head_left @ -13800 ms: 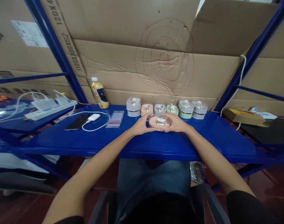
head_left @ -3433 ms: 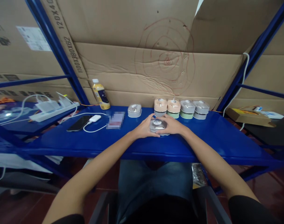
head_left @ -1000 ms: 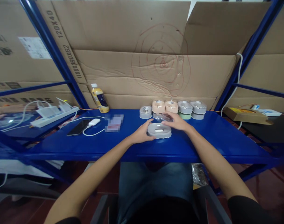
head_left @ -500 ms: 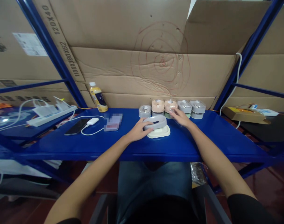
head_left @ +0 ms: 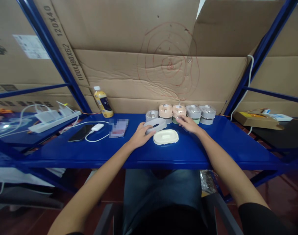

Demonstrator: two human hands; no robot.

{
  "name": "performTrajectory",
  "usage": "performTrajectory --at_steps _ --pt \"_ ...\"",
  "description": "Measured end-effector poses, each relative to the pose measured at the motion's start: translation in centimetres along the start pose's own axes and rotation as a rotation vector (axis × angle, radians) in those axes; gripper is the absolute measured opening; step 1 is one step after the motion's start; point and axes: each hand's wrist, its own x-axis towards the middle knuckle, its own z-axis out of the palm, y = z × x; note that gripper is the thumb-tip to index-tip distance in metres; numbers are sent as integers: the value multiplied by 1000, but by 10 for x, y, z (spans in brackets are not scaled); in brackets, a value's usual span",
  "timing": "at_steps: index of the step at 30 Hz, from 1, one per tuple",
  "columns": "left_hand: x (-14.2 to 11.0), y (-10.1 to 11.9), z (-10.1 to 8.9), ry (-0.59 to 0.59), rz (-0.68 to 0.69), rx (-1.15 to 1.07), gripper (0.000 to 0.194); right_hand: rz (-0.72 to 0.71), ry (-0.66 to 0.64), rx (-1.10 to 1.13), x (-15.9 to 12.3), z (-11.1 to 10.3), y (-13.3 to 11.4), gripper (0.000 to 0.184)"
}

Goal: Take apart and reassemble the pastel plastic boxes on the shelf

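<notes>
My left hand [head_left: 140, 135] has its thumb and fingers closed on the left end of a grey oval cover [head_left: 161, 124] with a long opening in its top. It is tilted, just behind and to the left of a cream oval tray [head_left: 166, 137] lying on the blue table. My right hand [head_left: 189, 125] is at the front of a box with a pink top and green bottom [head_left: 179, 110]. Its fingers are stretched forward and loosely apart, with nothing visible in them; whether they touch the box I cannot tell.
In the back row are a low grey box [head_left: 152, 116], a pink-topped box [head_left: 165, 110] and two taller grey boxes [head_left: 207, 112]. Left stand a yellow bottle [head_left: 103, 102], a phone [head_left: 80, 133], a white charger [head_left: 97, 127] with cable, and a power strip [head_left: 54, 121].
The grey cover has moved left and back with my left hand, off the cream tray, which now shows whole. My right hand has shifted slightly, its fingers lower in front of the pink-and-green box.
</notes>
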Motion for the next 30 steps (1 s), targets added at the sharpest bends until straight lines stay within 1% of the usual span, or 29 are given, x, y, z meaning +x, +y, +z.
performTrajectory --at_steps 2,4,8,10,12,14,16,18,20,22,26,30 --pt "0 9 1 -26 77 -38 51 -3 -2 -1 0 0 0 72" --pt "-1 18 4 -87 138 -64 51 -5 -1 -8 0 0 -1 71" --pt "-1 30 13 -198 171 -98 52 -54 25 -40 -3 2 -8 66" --pt "-1 31 16 -214 193 -103 50 -121 55 -52 -5 2 -14 63" --pt "-1 30 18 -208 207 -106 48 -218 71 -56 -9 3 -21 62" --pt "-1 28 18 -198 208 -115 47 -322 47 -65 -12 4 -28 63" --pt "0 26 19 -167 198 -134 55 -398 -1 -81 -15 6 -34 67" --pt "2 24 20 -116 163 -182 75 -446 -52 -98 -17 10 -38 72" --pt "3 22 21 -77 117 -276 96 -479 -95 -108 -19 15 -42 77" --pt "4 20 24 -79 92 -380 109 -501 -132 -114 -20 20 -46 80" --pt "5 18 27 -100 109 -486 113 -495 -183 -137 -21 29 -55 84" --pt "5 18 29 -90 83 -465 111 -465 -196 -215 -24 34 -59 86"
